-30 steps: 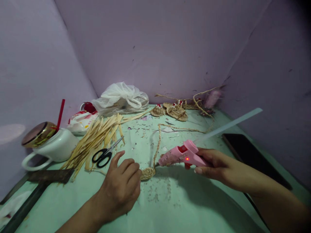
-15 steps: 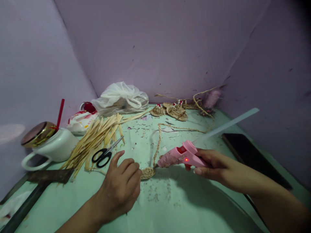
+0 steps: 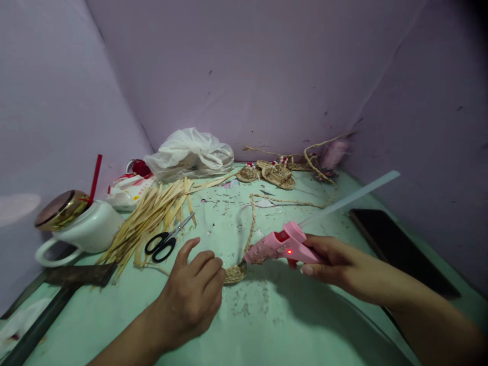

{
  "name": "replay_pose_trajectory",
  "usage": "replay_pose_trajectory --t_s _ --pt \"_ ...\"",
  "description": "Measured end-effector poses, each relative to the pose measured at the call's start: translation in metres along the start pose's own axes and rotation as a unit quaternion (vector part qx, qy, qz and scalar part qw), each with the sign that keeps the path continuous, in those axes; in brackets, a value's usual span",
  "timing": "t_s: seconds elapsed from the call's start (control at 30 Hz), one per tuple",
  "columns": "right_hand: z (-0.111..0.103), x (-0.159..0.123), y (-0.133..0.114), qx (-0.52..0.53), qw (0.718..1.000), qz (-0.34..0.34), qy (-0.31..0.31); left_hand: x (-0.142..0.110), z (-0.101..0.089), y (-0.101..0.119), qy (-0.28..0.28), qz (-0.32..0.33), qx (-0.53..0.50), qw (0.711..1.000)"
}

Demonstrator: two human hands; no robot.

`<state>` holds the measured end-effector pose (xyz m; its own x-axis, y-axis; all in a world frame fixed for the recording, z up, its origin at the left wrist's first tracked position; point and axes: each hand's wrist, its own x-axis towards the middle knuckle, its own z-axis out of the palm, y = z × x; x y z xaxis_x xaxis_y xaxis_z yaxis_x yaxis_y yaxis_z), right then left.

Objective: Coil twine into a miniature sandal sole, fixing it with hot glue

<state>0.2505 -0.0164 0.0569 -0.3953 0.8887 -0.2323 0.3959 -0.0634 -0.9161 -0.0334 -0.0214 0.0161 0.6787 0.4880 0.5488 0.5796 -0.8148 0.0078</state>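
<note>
My right hand [image 3: 331,262] is wrapped round the handle of a pink hot glue gun [image 3: 272,246]. A long pale glue stick [image 3: 354,197] juts from the gun's rear, and a red light glows on its side. The gun's tip is at the upper edge of a small coiled piece of braided straw [image 3: 235,275]. My left hand [image 3: 194,295] is closed on the left end of that coil, its index finger raised; the gripped part is hidden by the fingers. From the coil, a loose straw braid [image 3: 252,223] runs up and off to the right.
Black-handled scissors [image 3: 168,243] and a bundle of straw strips [image 3: 152,213] lie to the left. Beyond them are a white mug [image 3: 91,231], a hammer-like tool [image 3: 82,276] and a plastic bag [image 3: 190,152]. Finished woven pieces [image 3: 278,175] lie at the back, a dark phone-like slab [image 3: 400,249] at right.
The glue gun has shifted slightly left, its tip now further over the coil's upper edge. My left hand keeps its hold almost unmoved.
</note>
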Motion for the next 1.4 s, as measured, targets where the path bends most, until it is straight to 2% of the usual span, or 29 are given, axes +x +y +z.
replay_pose_trajectory --t_s 0.17,0.33,0.47,0.6,0.7,0.83,0.97,1.2,1.4 --pt "0.001 0.003 -0.003 0.051 0.999 0.007 0.01 0.0 0.001 0.0 0.008 0.001 -0.005 1.0" --pt "0.007 0.011 -0.004 0.178 0.98 0.012 0.086 -0.001 0.001 0.001 0.037 -0.007 -0.005 0.999" --pt "0.036 0.02 -0.004 0.233 0.964 0.025 0.124 0.002 0.001 0.004 0.075 -0.026 0.014 0.997" --pt "0.071 0.027 -0.006 0.221 0.957 0.056 0.18 0.006 0.001 0.007 0.098 -0.046 0.017 0.994" --pt "0.086 0.03 -0.006 0.22 0.95 0.073 0.209 0.007 0.002 0.012 0.095 -0.055 -0.003 0.994" --pt "0.087 0.031 -0.003 0.224 0.944 0.059 0.234 0.007 0.003 0.016 0.079 -0.054 -0.031 0.995" --pt "0.078 0.034 0.003 0.264 0.923 0.062 0.274 0.007 0.002 0.015 0.059 -0.026 -0.055 0.996" --pt "0.075 0.037 0.006 0.306 0.928 0.073 0.198 0.006 0.002 0.013 0.033 0.021 -0.07 0.997" --pt "0.074 0.037 0.005 0.306 0.935 0.044 0.172 0.005 0.001 0.012 0.008 0.054 -0.075 0.996"
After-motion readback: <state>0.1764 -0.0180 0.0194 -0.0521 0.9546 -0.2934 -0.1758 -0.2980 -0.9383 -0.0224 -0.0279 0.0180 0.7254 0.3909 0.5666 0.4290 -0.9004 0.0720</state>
